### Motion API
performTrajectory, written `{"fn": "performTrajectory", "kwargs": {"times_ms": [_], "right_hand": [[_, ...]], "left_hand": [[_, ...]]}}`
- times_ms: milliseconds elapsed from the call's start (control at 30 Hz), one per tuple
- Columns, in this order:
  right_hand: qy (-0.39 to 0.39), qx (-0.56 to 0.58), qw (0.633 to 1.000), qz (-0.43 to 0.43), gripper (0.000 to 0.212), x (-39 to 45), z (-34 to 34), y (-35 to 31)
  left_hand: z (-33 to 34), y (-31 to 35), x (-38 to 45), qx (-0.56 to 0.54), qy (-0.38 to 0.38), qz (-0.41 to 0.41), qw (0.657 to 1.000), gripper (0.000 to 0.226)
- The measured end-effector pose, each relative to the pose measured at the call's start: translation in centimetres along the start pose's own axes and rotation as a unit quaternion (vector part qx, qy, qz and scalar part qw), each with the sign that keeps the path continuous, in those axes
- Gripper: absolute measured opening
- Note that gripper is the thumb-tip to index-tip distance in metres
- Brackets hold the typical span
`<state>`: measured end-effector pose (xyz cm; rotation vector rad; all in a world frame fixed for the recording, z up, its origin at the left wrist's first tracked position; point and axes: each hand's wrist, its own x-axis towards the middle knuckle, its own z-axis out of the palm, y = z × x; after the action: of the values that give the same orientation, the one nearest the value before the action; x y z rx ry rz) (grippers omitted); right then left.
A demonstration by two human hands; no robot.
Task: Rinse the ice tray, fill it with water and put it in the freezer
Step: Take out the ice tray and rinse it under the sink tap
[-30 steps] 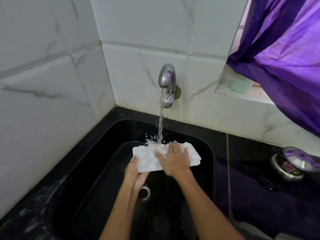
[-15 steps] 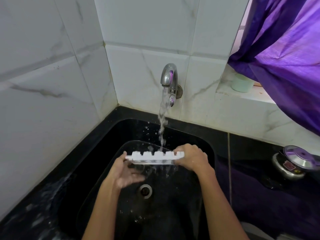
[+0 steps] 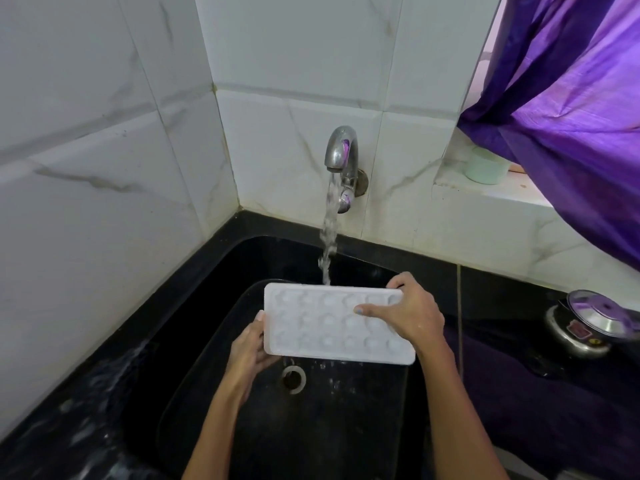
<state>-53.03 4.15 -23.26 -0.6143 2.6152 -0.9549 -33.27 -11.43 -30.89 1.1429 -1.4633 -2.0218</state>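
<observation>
ice tray in both hands

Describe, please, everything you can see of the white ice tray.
The ice tray is a white rectangle, plastic by its look, with rows of rounded bumps facing the camera. It is held tilted over the black sink, the left hand on one end, the right hand on the other. The tap's stream meets its far edge.

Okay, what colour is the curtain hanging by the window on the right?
Purple. The draped fabric curtain shows plainly in the head view, upper right.
</observation>
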Motion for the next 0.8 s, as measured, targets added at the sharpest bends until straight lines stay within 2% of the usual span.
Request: {"fn": "performTrajectory", "kwargs": {"times_ms": [100,233,400,467,567,700,800], "right_hand": [[0.046,0.054,0.997,0.022,0.072,0.1,0.8,0.6],[0.076,0.222,0.97,0.069,0.058,-0.2,1.7,2.1],[0.059,0.352,0.924,0.141,0.055,-0.8,2.1,5.5],[0.067,0.393,0.904,0.156,0.044,-1.2,2.5,6.5],[0.12,0.443,0.873,0.166,0.035,-1.7,3.1,6.8],[0.205,0.475,0.836,0.179,0.036,-2.0,3.5,6.6],[0.248,0.471,0.827,0.179,0.035,-2.1,3.6,6.7]], "left_hand": [[1.3,-0.2,0.2,-0.048,0.012,-0.004,0.999,0.041],[3.4,-0.1,0.8,-0.166,0.013,-0.051,0.985,0.032],[5.3,0.2,1.5,-0.177,0.039,-0.059,0.982,0.025],[6.2,0.5,1.7,-0.188,0.047,-0.056,0.979,0.021],[7.7,0.8,2.0,-0.19,0.048,-0.054,0.979,0.026],[9.6,1.2,2.1,-0.226,0.049,-0.077,0.97,0.034],[10.7,1.3,2.3,-0.219,0.071,-0.077,0.97,0.033]]}}
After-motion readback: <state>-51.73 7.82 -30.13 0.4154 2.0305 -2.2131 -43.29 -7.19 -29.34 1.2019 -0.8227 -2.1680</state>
